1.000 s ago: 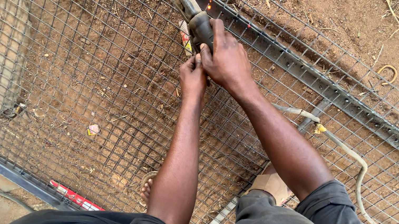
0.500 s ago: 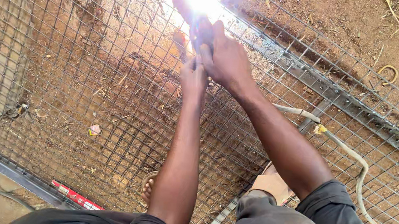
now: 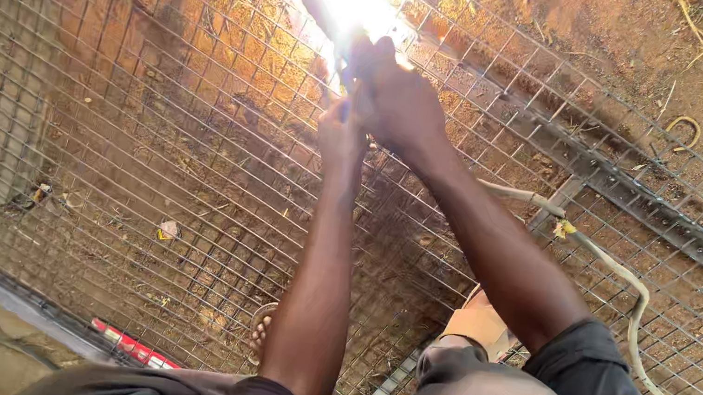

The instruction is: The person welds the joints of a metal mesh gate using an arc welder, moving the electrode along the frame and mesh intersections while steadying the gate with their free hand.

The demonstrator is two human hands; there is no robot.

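The glare has grown; right hand point(image 3: 399, 102) grips the welding holder point(image 3: 324, 15), left hand point(image 3: 341, 130) steadying it.

Both arms reach straight forward from the body, forearms bare, dark sleeves pushed up to the elbows. The right hand point(image 3: 399, 102) is farthest out, knuckles up, fingers curled tight in a fist-like grip. The left hand point(image 3: 341, 135) sits just behind and below it, touching it, fingers also closed. The left forearm runs nearly vertical in view; the right one slants in from the lower right.
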